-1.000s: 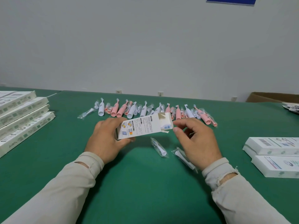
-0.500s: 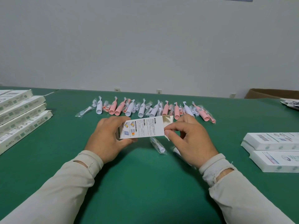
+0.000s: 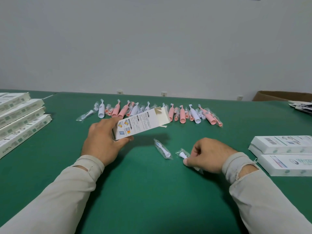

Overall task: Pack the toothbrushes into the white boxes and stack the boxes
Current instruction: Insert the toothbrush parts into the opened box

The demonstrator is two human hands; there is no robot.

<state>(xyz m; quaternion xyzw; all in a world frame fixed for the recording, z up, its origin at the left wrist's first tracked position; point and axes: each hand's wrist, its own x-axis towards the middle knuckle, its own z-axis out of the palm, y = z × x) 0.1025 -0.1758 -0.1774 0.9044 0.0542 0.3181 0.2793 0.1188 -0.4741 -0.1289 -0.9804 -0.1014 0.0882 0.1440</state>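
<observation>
On a green tabletop (image 3: 143, 191), a person's left hand (image 3: 103, 141) is gripping one end of a white box (image 3: 141, 124), fingers curled round it, holding it tilted just above the surface with its far flap hanging open. Near the box on its right, the right hand (image 3: 207, 154) is pinching a bagged brush head (image 3: 183, 154) lying on the tabletop, with a second bagged head (image 3: 163, 149) lying between hand and box. Beyond the box a row of pink and white toothbrushes (image 3: 152, 110) is lying, while box stacks are sitting far left (image 3: 18, 119) and far right (image 3: 283, 152).
</observation>
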